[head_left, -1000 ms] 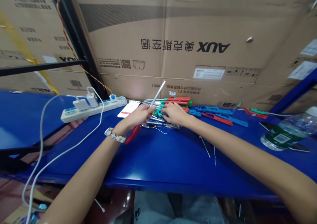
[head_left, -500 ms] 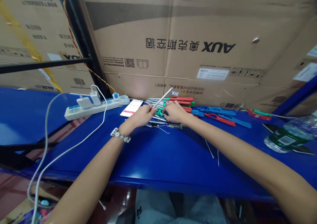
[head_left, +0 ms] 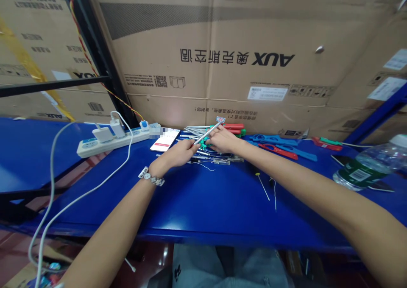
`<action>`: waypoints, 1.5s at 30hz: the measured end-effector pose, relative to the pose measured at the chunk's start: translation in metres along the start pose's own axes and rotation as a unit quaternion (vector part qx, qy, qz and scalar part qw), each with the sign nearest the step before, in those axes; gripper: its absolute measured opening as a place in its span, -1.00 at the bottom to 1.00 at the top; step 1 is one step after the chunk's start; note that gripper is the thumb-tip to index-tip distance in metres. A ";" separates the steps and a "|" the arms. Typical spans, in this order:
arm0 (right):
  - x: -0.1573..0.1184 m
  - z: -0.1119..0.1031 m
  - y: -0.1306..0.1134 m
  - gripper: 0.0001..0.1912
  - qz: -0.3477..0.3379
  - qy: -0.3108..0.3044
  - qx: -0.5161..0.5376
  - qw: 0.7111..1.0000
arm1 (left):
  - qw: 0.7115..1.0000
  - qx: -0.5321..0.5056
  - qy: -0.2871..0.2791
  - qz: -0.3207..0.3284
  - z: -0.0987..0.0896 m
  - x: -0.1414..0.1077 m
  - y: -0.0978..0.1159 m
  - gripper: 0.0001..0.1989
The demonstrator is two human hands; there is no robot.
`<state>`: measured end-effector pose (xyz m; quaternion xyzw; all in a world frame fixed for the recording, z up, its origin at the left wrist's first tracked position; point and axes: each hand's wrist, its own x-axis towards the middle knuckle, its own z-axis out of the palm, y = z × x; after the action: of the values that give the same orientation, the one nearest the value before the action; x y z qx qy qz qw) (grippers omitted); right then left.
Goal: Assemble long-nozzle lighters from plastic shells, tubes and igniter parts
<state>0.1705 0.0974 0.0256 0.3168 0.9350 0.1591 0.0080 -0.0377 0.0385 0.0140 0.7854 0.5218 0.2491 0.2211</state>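
My left hand (head_left: 182, 152), with a bracelet at the wrist, is closed around the lower end of a silver rod (head_left: 207, 133) that slants up to the right. Close by on the right, my right hand (head_left: 223, 140) has bent fingers near the rod's upper part; what lies under its fingertips is hidden. Beneath and around both hands is a pile of metal shafts, small green pieces (head_left: 203, 144) and red-handled tools (head_left: 233, 127). A phone with a lit screen (head_left: 165, 140) lies left of the pile.
A white power strip (head_left: 117, 139) with plugs and cables lies at the left. Blue clips (head_left: 273, 140) and a red clip (head_left: 278, 151) lie right of the pile. A plastic bottle (head_left: 362, 169) is at the far right. Cardboard boxes (head_left: 197, 33) stand behind the blue table (head_left: 203, 207).
My right hand has risen slightly from the green pieces toward the rod. The rod in my left hand is tilted a little lower. The whole view has shifted slightly.
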 end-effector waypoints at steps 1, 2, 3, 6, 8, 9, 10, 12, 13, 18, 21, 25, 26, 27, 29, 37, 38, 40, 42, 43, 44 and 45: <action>-0.001 0.002 0.001 -0.78 -0.002 0.020 0.026 0.999 | 1.000 -0.002 0.001 0.002 0.000 0.000 0.000 -0.64; -0.004 0.005 0.001 -0.79 0.004 0.049 0.064 0.997 | 1.000 -0.005 0.004 0.003 0.000 0.000 0.000 -0.64; -0.008 0.008 0.001 -0.79 0.019 0.086 0.117 0.989 | 1.000 -0.009 0.007 0.004 -0.001 0.000 0.000 -0.65; -0.026 0.019 -0.006 -0.79 0.111 0.210 0.353 0.905 | 1.000 -0.020 0.009 0.022 -0.001 -0.002 0.005 -0.66; -0.042 0.024 -0.012 -0.80 0.177 0.262 0.512 0.799 | 0.999 -0.030 -0.006 0.044 0.000 -0.005 0.011 -0.64; -0.050 0.025 -0.014 -0.81 0.205 0.281 0.565 0.748 | 0.998 -0.036 -0.017 0.057 0.001 -0.007 0.015 -0.62; -0.058 0.026 -0.017 -0.80 0.226 0.286 0.607 0.706 | 0.996 -0.042 -0.027 0.069 0.002 -0.010 0.018 -0.60; -0.073 0.025 -0.020 -0.75 0.253 0.283 0.664 0.644 | 0.994 -0.044 -0.042 0.091 0.006 -0.013 0.025 -0.58; -0.080 0.023 -0.021 -0.72 0.260 0.283 0.681 0.624 | 0.993 -0.039 -0.048 0.100 0.008 -0.015 0.028 -0.57; -0.099 0.013 -0.021 -0.60 0.278 0.318 0.708 0.566 | 0.990 0.002 -0.061 0.131 0.014 -0.016 0.034 -0.60; -0.105 0.008 -0.017 -0.54 0.276 0.334 0.730 0.529 | 0.988 0.015 -0.076 0.132 0.013 -0.015 0.033 -0.59; -0.112 0.005 -0.013 -0.49 0.272 0.353 0.713 0.542 | 0.987 0.013 -0.082 0.137 0.011 -0.014 0.034 -0.59; -0.113 0.004 -0.014 -0.49 0.277 0.358 0.698 0.555 | 0.987 0.013 -0.082 0.139 0.011 -0.014 0.034 -0.59; -0.115 0.004 -0.014 -0.51 0.283 0.362 0.683 0.568 | 0.987 0.015 -0.082 0.140 0.011 -0.014 0.034 -0.59; -0.116 0.003 -0.015 -0.54 0.285 0.362 0.659 0.594 | 0.986 0.027 -0.084 0.139 0.012 -0.015 0.034 -0.60; -0.108 0.001 -0.037 -0.60 0.265 0.306 0.699 0.589 | 0.983 0.058 -0.073 0.158 0.021 -0.017 0.035 -0.62; -0.105 0.002 -0.042 -0.60 0.264 0.304 0.710 0.578 | 0.982 0.065 -0.077 0.161 0.021 -0.017 0.036 -0.62; -0.098 0.003 -0.051 -0.61 0.267 0.312 0.730 0.546 | 0.980 0.084 -0.079 0.160 0.021 -0.018 0.038 -0.60; -0.092 0.004 -0.059 -0.62 0.269 0.323 0.750 0.511 | 0.980 0.105 -0.075 0.151 0.022 -0.019 0.040 -0.63; -0.089 0.004 -0.063 -0.63 0.265 0.326 0.755 0.503 | 0.980 0.109 -0.073 0.147 0.023 -0.019 0.041 -0.68; -0.087 0.004 -0.067 -0.64 0.259 0.327 0.756 0.504 | 0.981 0.105 -0.070 0.147 0.025 -0.020 0.041 -0.74; -0.084 0.004 -0.070 -0.65 0.252 0.328 0.752 0.513 | 0.982 0.096 -0.068 0.147 0.026 -0.020 0.042 -0.76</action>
<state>0.1971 -0.0038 -0.0065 0.3518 0.5223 -0.5155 -0.5811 0.0019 0.0022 0.0157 0.8863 0.4059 0.1732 0.1405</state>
